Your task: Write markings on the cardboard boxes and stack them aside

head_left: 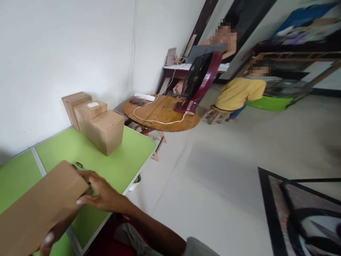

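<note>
A long brown cardboard box (pixel 42 204) lies tilted across the lower left, above the green folding table (pixel 133 151). My right hand (pixel 102 193) grips its right end, with the thumb on the near side and the fingers over the far edge. At the bottom left, part of my left hand (pixel 47 243) shows against the box's near lower side; the rest of that hand is hidden or out of view. A small dark object (pixel 79 164) sits just behind the box by my right fingers, too small to name.
Three closed cardboard boxes (pixel 106 131) stand in a row near the wall. Beyond is a round wooden table (pixel 160 110) with a dark red fan (pixel 202 81) and white cable. One person sits on a stool (pixel 220 112); another is behind a laptop (pixel 194 53).
</note>
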Motion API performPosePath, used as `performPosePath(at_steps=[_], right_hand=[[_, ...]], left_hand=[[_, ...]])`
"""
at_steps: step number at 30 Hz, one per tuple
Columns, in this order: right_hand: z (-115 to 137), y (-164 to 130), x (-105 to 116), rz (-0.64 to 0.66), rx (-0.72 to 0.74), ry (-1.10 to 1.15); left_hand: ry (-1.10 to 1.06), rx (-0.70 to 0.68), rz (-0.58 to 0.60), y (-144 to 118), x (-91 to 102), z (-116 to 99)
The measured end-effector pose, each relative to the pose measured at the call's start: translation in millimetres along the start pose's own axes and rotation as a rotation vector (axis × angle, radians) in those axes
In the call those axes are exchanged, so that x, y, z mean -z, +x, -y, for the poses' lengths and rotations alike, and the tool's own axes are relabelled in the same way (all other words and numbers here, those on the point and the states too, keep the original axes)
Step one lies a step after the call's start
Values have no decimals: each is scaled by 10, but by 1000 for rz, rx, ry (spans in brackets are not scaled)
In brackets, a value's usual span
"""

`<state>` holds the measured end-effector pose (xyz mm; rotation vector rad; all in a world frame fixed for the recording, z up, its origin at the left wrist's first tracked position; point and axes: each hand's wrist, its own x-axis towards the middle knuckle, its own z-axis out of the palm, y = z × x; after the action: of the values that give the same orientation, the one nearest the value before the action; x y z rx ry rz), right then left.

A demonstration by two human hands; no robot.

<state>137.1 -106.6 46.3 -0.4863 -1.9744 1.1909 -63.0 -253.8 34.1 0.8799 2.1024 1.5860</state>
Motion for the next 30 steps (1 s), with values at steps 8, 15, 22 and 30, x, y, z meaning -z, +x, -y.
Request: performPosePath(at_steps=[8, 15, 22, 30], right_hand=[[-194, -716, 1370, -480, -194, 89], [-536, -649, 1852, -646, -253, 109], [-973, -248, 1686, -615, -329, 7], [-870, -831, 1306, -1038, -342, -430]], left_hand=[[-26, -425, 478, -234, -1348, -284], [-75, -526, 499, -68, -2239, -325], [10, -459, 368, 215, -2510, -157], [150, -400, 128, 268, -1646, -66]])
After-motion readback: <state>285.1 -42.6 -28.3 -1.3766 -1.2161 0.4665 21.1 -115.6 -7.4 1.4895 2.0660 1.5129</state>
